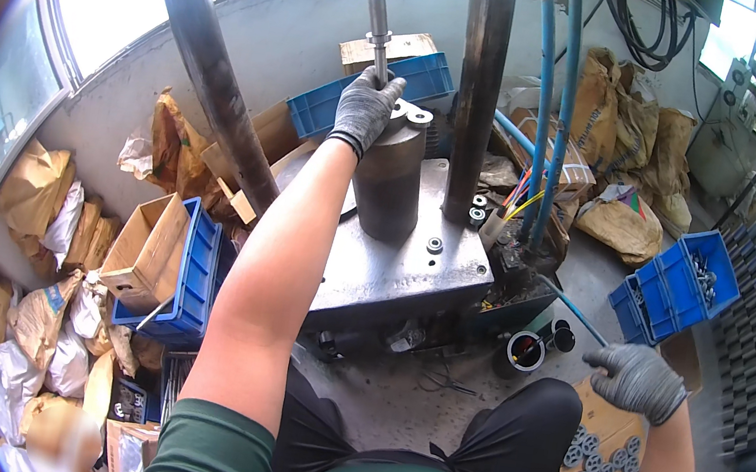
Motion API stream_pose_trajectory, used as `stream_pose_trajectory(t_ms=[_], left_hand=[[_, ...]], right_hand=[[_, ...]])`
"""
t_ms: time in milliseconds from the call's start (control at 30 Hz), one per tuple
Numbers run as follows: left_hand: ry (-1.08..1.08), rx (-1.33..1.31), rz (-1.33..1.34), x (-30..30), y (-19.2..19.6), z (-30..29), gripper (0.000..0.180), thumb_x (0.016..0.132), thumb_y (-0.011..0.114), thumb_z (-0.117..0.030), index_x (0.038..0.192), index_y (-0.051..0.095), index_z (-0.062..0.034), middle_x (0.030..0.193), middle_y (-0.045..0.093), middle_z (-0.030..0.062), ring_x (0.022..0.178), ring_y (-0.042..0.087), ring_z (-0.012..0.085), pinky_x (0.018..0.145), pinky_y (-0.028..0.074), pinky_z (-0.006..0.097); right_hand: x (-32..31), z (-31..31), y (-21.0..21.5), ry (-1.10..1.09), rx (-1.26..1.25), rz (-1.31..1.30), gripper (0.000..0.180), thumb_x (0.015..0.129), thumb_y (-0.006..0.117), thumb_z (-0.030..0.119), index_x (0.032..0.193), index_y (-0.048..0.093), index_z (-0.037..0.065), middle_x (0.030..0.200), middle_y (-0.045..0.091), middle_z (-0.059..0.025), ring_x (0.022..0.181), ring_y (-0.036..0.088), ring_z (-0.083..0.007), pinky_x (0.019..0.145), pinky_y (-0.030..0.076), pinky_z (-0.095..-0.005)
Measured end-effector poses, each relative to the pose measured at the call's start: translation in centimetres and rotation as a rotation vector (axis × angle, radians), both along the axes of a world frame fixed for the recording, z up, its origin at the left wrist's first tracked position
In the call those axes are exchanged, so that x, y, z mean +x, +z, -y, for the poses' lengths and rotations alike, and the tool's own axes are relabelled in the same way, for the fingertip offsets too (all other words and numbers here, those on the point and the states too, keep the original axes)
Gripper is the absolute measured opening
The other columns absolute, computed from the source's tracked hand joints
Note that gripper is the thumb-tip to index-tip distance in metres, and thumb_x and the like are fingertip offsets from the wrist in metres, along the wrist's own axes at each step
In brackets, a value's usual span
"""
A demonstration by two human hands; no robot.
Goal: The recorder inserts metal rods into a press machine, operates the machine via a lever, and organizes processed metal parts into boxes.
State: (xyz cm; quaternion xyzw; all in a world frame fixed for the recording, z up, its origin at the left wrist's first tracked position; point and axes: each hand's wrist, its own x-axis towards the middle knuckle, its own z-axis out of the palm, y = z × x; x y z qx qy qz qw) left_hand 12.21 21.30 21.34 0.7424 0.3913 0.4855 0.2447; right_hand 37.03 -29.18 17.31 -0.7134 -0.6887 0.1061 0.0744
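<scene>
Left hand [364, 107], in a grey glove, is closed on the top of a dark cylinder [387, 184], the fingers curled over its upper edge beside a thin steel rod [376, 9]. A small flat metal piece [413, 112] lies on the cylinder top, just beside the fingers. The cylinder stands upright on a steel plate [413, 260] of the press. Right hand [636, 379], also gloved, hangs loosely curled and holds nothing, above a cardboard sheet [609, 433] covered with round metal parts [600, 456]. A blue crate [680, 283] stands near it on the floor.
</scene>
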Motion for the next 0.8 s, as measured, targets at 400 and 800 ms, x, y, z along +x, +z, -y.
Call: stream_pose_trajectory(t_ms=[400, 800], left_hand=[[0.057, 0.056, 0.024, -0.4, 0.3, 1.2, 0.029, 0.101, 0.069, -0.033, 0.112, 0.068, -0.0067, 0.097, 0.075, 0.0180, 0.092, 0.073, 0.0360, 0.084, 0.056, 0.046], [-0.020, 0.090, 0.109, -0.3, 0.1, 1.0, 0.027, 0.101, 0.070, -0.022, 0.120, 0.065, -0.0036, 0.101, 0.075, 0.0189, 0.094, 0.074, 0.0340, 0.085, 0.056, 0.043]], right_hand=[[-3.5, 2.9, -2.6, -0.274, 0.017, -0.158, 0.016, 0.084, 0.070, 0.015, 0.092, 0.076, 0.004, 0.084, 0.071, -0.0177, 0.077, 0.070, -0.0352, 0.074, 0.057, -0.0414], [-3.9, 2.7, -2.4, -0.339, 0.090, -0.099, 0.016, 0.085, 0.072, 0.019, 0.090, 0.075, 0.004, 0.085, 0.070, -0.0188, 0.081, 0.071, -0.0379, 0.074, 0.056, -0.0438]])
